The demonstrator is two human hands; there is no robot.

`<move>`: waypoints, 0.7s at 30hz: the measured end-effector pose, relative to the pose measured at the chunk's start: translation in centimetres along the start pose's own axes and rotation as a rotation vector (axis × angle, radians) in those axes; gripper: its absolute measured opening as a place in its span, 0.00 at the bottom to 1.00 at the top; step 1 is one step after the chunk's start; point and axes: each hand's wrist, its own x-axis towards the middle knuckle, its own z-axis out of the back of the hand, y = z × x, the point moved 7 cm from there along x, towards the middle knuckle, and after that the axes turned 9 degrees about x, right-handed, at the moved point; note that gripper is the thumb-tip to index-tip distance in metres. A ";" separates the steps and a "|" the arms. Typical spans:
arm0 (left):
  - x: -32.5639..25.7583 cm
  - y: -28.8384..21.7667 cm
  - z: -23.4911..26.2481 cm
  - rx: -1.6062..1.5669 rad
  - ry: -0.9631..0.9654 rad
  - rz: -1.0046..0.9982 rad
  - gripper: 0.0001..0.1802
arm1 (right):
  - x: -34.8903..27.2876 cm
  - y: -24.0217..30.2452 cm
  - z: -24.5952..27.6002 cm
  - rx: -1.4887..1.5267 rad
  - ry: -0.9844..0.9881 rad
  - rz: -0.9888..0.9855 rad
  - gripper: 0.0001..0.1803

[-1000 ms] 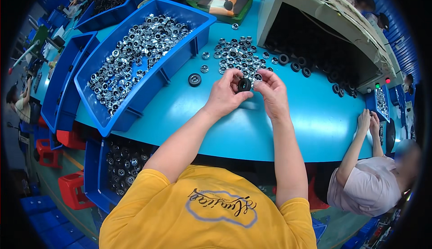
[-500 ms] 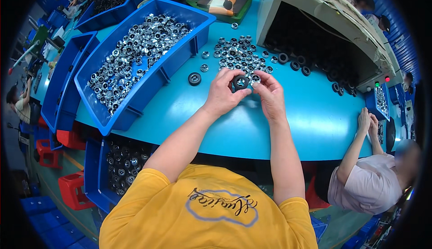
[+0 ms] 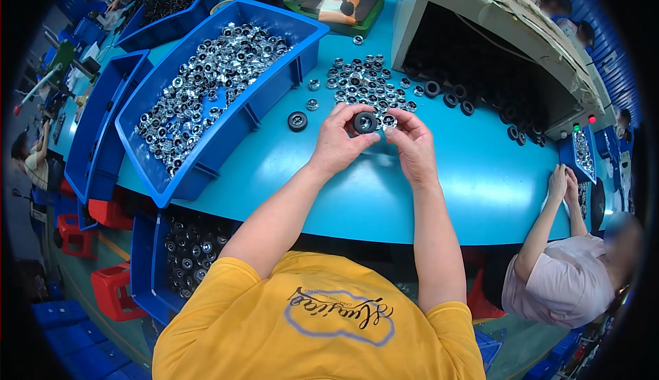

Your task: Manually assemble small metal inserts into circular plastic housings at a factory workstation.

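Observation:
Pinched between the fingers and thumb of my left hand [image 3: 336,141] is a small black toy tyre [image 3: 358,123], its round face turned up; a lighter centre shows in it. My right hand [image 3: 416,148] closes its fingertips on a shiny chrome wheel rim [image 3: 389,121], just right of the tyre. Both hands are raised slightly over the turquoise table [image 3: 329,194]. Left of my left hand lies a wheel [image 3: 297,121] with a black tyre around a silvery centre. Beyond my fingers spreads a loose group of chrome rims [image 3: 367,81].
A large blue bin [image 3: 237,122] of chrome rims stands at the left. Black tyres [image 3: 458,97] lie by the opening of a pale machine housing [image 3: 508,9] at the right. Below the table edge, another blue bin [image 3: 142,263] holds dark wheels. A co-worker [image 3: 559,277] sits at the right.
The tyre in my left hand has tilted, so its face shows more fully. The rim in my right hand has barely moved. Both arms stay in nearly the same place.

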 end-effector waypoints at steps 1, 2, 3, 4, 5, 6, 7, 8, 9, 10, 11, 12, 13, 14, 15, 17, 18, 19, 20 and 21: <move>0.0 0.0 0.0 0.001 0.002 -0.002 0.28 | 0.0 0.0 0.0 -0.001 0.003 0.000 0.22; 0.0 0.1 0.0 0.002 0.003 -0.003 0.28 | 0.0 0.0 -0.1 -0.001 0.006 -0.001 0.22; 0.0 0.1 0.0 0.004 0.005 -0.004 0.28 | -0.1 0.0 -0.1 -0.006 0.005 -0.002 0.22; 0.0 0.1 0.0 0.001 0.007 -0.007 0.28 | -0.1 0.1 -0.1 -0.011 0.002 -0.002 0.22; 0.0 0.1 -0.1 -0.001 0.009 -0.009 0.28 | -0.1 0.2 -0.2 -0.016 0.000 -0.003 0.22; 0.0 0.1 -0.2 -0.004 0.011 -0.011 0.28 | -0.1 0.2 -0.2 -0.023 0.005 -0.002 0.22; 0.1 0.2 -0.1 -0.001 0.008 -0.013 0.28 | -0.1 0.1 -0.2 -0.028 0.012 -0.001 0.22; 0.1 0.4 -0.1 0.002 0.005 -0.015 0.28 | -0.1 0.1 -0.2 -0.034 0.019 0.000 0.22; 0.1 0.5 -0.1 0.006 0.002 -0.018 0.28 | -0.1 0.1 -0.4 -0.050 0.024 0.005 0.22; 0.1 0.3 0.0 0.002 -0.016 -0.028 0.28 | -0.2 0.3 -0.6 -0.067 0.027 0.011 0.21; 0.1 0.1 0.0 -0.002 -0.035 -0.039 0.27 | -0.2 0.5 -0.9 -0.084 0.030 0.016 0.21; 0.0 -0.1 0.1 -0.006 -0.053 -0.049 0.26 | -0.3 0.5 -1.1 -0.070 0.015 0.023 0.20; 0.0 -0.1 0.1 0.006 -0.050 -0.044 0.26 | -0.4 0.6 -1.3 -0.057 0.000 0.030 0.20; 0.0 -0.1 0.1 0.019 -0.046 -0.039 0.27 | -0.4 0.6 -1.4 -0.044 -0.015 0.037 0.20; 0.0 -0.2 0.1 0.031 -0.043 -0.034 0.27 | -0.3 0.4 -1.2 -0.044 -0.001 0.030 0.20; 0.0 -0.4 0.0 -0.004 -0.039 -0.028 0.27 | -0.2 0.1 -0.8 -0.045 0.024 0.019 0.20; 0.0 -0.5 0.0 -0.022 -0.037 -0.025 0.27 | -0.3 0.1 -0.8 -0.057 0.037 0.032 0.19; 0.0 -0.5 0.0 -0.026 -0.033 -0.026 0.27 | -0.4 0.4 -1.2 -0.067 0.052 0.045 0.19; 0.0 -0.5 -0.1 -0.031 -0.030 -0.026 0.27 | -0.5 0.6 -1.5 -0.078 0.067 0.057 0.19; 0.0 -0.5 -0.1 -0.036 -0.026 -0.027 0.27 | -0.5 0.5 -1.6 -0.091 0.075 0.068 0.19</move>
